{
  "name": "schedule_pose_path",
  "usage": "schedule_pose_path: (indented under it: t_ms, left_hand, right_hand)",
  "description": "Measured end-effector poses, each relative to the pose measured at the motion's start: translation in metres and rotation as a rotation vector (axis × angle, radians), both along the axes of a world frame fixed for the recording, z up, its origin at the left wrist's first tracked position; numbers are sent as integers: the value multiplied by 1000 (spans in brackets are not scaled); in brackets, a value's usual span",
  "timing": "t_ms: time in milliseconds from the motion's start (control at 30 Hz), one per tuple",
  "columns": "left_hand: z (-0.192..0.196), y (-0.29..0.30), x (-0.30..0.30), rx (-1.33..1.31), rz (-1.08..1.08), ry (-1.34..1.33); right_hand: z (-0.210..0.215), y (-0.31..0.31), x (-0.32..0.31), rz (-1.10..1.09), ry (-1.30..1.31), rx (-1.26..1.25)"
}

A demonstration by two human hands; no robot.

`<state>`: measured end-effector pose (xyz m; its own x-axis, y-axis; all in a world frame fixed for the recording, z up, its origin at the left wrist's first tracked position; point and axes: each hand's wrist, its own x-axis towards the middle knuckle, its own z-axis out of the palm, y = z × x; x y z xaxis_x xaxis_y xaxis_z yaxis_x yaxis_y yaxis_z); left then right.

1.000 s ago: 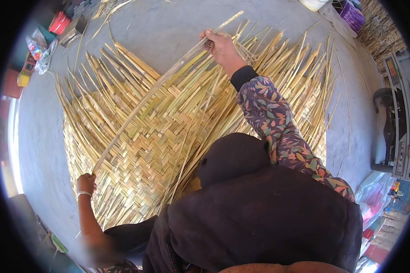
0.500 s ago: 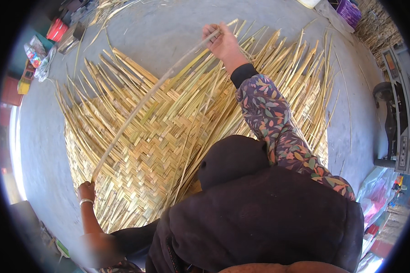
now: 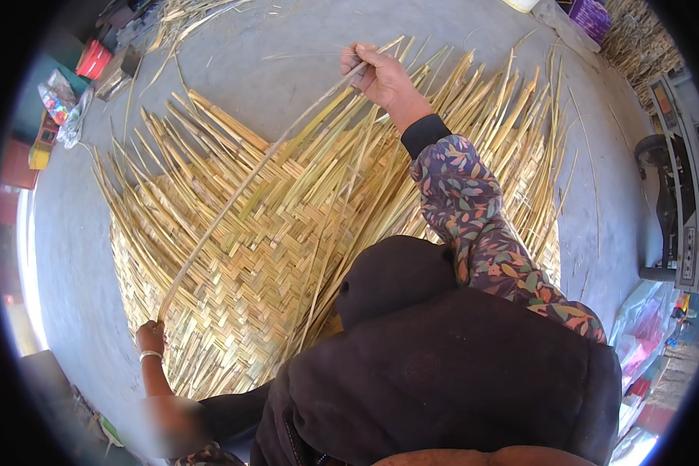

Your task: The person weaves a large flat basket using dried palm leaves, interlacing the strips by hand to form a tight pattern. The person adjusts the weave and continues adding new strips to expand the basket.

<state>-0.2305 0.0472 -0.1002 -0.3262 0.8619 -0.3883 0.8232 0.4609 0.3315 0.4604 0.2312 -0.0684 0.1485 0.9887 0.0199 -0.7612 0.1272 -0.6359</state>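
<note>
A long, narrow reed strip (image 3: 234,198) stretches diagonally over a herringbone-woven reed mat (image 3: 248,283). Its lower end is gripped by my left hand (image 3: 151,337), closed beside the mat's left edge, with a pale bangle at the wrist. Up past the mat's far side, my right hand (image 3: 382,80) pinches the strip near its other end, and the tip pokes out beyond the fingers. A thin pale fibre (image 3: 303,55) trails leftward from that hand. Loose reed ends (image 3: 202,128) fan out from the mat's far edge.
Grey floor (image 3: 248,85) surrounds the mat. Far left are a red container (image 3: 94,60) and a plastic bag (image 3: 60,97). A wheeled machine (image 3: 676,186) stands at right, with plastic-wrapped goods (image 3: 641,330) nearer. Loose straw (image 3: 637,46) is piled far right.
My right hand has shifted slightly right and down, its fingers curled more. My left hand has dropped slightly. A thin fibre now shows beside the right hand.
</note>
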Motion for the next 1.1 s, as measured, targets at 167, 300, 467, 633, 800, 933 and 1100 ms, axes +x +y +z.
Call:
schedule_pose_path:
  t_ms: [167,300,467,633,800,933,1100]
  left_hand:
    - [0,2,-3,24,-38,31]
    - [0,5,-11,72,-90,134]
    - [7,2,-15,135,-132,286]
    - [42,6,21,34,-146,496]
    - [38,4,14,101,-190,608]
    - [42,-18,-24,41,-30,727]
    - [18,-67,-161,184,433,810]
  right_hand:
    - [-2,6,-1,-164,53,-90]
    - [-8,11,1,-276,53,-116]
    - [-22,16,6,-338,22,-182]
    - [-40,18,16,-376,-13,-233]
    - [-49,19,23,-415,-61,-292]
    - [-58,26,70,-459,-40,-215]
    - [-40,6,111,-869,-2228,335]
